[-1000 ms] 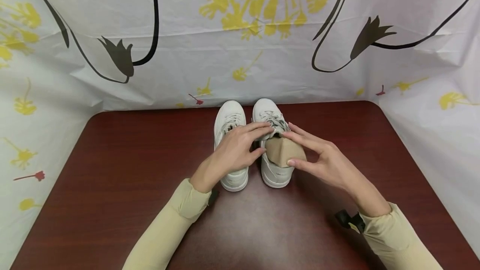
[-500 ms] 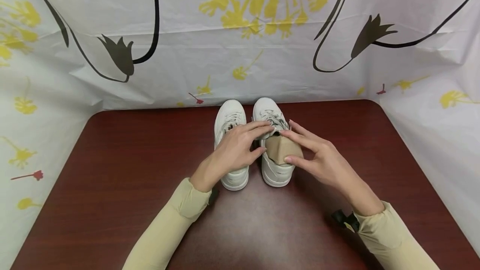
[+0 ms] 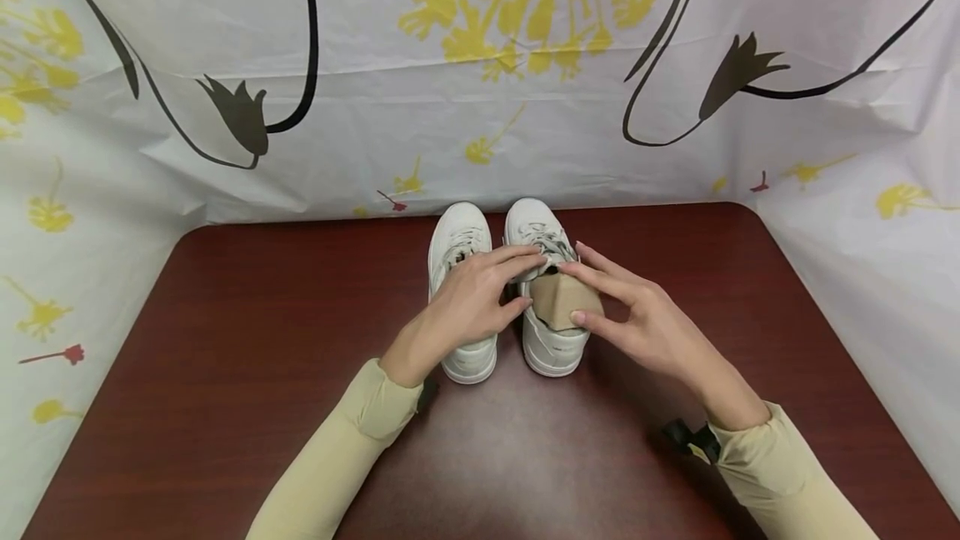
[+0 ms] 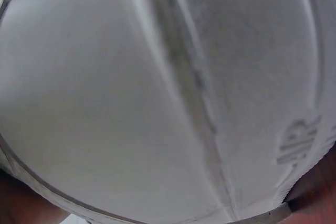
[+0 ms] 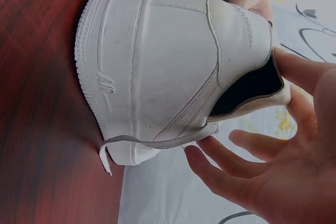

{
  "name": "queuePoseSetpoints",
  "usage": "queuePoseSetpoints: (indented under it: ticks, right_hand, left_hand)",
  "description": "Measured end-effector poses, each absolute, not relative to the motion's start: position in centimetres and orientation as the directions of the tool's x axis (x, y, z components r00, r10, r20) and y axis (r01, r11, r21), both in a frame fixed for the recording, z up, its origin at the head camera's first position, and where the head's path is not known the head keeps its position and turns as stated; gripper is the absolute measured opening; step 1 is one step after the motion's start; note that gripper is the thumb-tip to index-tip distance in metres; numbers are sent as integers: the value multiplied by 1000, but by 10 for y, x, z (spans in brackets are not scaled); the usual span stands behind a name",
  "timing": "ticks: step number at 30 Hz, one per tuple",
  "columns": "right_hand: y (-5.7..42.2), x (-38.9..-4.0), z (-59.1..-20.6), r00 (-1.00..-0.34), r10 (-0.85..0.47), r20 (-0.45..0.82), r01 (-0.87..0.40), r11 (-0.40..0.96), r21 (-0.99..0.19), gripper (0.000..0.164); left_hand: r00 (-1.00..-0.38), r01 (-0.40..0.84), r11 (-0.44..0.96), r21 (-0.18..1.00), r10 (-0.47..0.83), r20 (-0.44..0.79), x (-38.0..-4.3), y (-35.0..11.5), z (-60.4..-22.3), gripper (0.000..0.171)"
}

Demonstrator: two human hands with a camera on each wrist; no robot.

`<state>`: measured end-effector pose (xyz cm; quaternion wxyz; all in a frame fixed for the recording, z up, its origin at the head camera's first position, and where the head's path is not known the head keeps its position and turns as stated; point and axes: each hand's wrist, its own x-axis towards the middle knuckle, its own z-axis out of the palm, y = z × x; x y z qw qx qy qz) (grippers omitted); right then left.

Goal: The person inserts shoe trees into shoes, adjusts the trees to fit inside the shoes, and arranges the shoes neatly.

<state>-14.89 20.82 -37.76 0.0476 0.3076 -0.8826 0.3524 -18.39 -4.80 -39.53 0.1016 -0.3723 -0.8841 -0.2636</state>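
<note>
Two white sneakers stand side by side, toes toward the back: a left sneaker (image 3: 459,233) and a right sneaker (image 3: 553,352). From the right sneaker's opening a tan, folded, cardboard-like piece (image 3: 558,300) sticks out. My right hand (image 3: 651,319) holds it, thumb on the near edge and index finger on the far side. My left hand (image 3: 472,294) reaches across the left sneaker with straight fingers at the right sneaker's tongue, its thumb by the piece's left edge. White sneaker leather (image 4: 105,93) fills the left wrist view. A loose lace (image 5: 157,142) hangs in the right wrist view.
The sneakers stand on a dark red-brown table (image 3: 270,340), close to its back edge. A white curtain (image 3: 360,157) with yellow and grey flower prints hangs behind the table and along both sides.
My right hand has shifted slightly left, and the tan piece's right end has moved in toward the sneaker. My left hand stays where it was.
</note>
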Motion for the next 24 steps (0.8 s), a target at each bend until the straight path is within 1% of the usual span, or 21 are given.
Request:
queuePoseSetpoints:
  ticks: [6, 16, 24]
  right_hand:
    - [205, -152, -380, -806, -498, 319, -584, 588, -559, 62]
    - [200, -155, -387, -809, -471, 351, -586, 605, -539, 60]
    - [201, -158, -388, -819, -482, 311, -569, 614, -547, 58]
  left_hand:
    - [-698, 716, 576, 394, 604, 384, -185, -49, -395, 55]
    - [-699, 715, 577, 396, 606, 379, -184, -48, -395, 56]
    - [-704, 710, 584, 394, 604, 374, -184, -48, -395, 56]
